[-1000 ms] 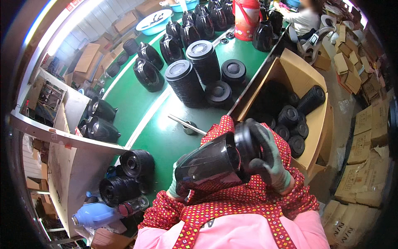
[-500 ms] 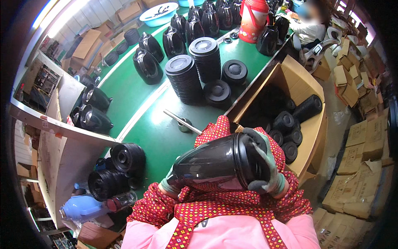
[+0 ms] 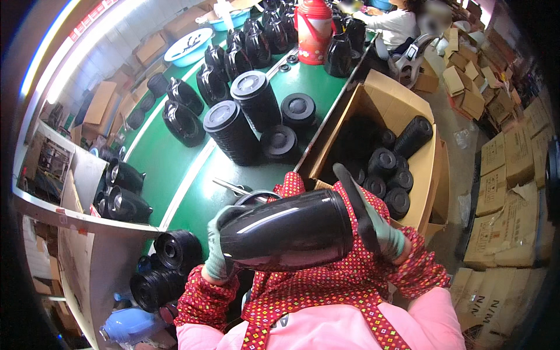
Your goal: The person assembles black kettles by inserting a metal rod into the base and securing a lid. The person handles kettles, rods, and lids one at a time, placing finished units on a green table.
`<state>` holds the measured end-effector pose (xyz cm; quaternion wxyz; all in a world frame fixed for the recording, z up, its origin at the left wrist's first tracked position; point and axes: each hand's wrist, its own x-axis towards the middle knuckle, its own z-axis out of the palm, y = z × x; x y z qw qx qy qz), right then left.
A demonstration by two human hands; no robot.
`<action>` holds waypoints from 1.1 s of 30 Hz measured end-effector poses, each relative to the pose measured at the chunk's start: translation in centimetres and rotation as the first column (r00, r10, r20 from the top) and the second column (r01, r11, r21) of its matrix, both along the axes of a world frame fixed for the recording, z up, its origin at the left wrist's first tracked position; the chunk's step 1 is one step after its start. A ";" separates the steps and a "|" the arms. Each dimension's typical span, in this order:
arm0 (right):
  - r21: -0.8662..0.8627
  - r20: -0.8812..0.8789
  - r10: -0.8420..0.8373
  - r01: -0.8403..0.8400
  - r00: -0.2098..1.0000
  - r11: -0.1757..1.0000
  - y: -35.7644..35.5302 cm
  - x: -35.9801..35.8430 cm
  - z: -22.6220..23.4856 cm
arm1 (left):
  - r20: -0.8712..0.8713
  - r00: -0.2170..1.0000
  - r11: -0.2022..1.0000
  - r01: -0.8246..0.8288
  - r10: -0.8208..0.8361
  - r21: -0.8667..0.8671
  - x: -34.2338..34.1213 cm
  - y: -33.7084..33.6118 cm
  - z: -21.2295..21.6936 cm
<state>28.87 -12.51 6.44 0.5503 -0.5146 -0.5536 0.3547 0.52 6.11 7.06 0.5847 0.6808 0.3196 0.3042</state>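
Note:
A glossy black thermos jug [image 3: 291, 230] lies sideways in front of my chest. Its curved handle [image 3: 256, 197] is on the far side. My gloved left hand [image 3: 220, 239] grips the jug's narrower left end, some of its fingers hidden behind. At the wide right end is my gloved right hand [image 3: 364, 219], its dark-coated fingers stretched out and close to the end face. Whether the palm touches the jug, and what covers that end, cannot be seen. A metal rod [image 3: 229, 185] lies on the green table [image 3: 192, 198] just beyond the jug.
Stacks of black round parts [image 3: 233, 134] stand ahead, with more black jugs [image 3: 186, 122] and a red flask [image 3: 313, 35] beyond. A cardboard box [image 3: 429, 175] of black parts sits at right. Piled cartons [image 3: 504, 216] line the far right. Another person [image 3: 396, 26] sits beyond.
My right hand's fingers have gone from wrapped round the jug's right end to stretched out. The jug's ridged end piece no longer shows. The surroundings have shifted left in view.

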 end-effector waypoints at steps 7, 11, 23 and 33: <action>-0.488 -0.643 -0.342 -0.022 0.685 0.873 0.6 -3.1 0.7 | -0.125 0.976 0.523 0.202 -0.178 0.828 1.6 -1.3 4.7; -0.480 -0.803 -0.325 -0.220 0.500 0.849 0.7 -1.8 -0.1 | -0.098 0.987 0.633 0.158 -0.129 0.758 1.8 -2.1 5.0; -0.343 -0.743 -0.183 -0.131 0.644 0.930 -0.3 -1.2 -5.1 | -0.081 0.977 0.538 0.176 -0.195 0.825 2.9 -2.0 4.8; -0.397 -0.773 -0.275 -0.097 0.572 0.913 -0.4 -3.0 -0.9 | -0.300 0.903 0.273 0.386 -0.308 0.881 3.1 -1.1 5.6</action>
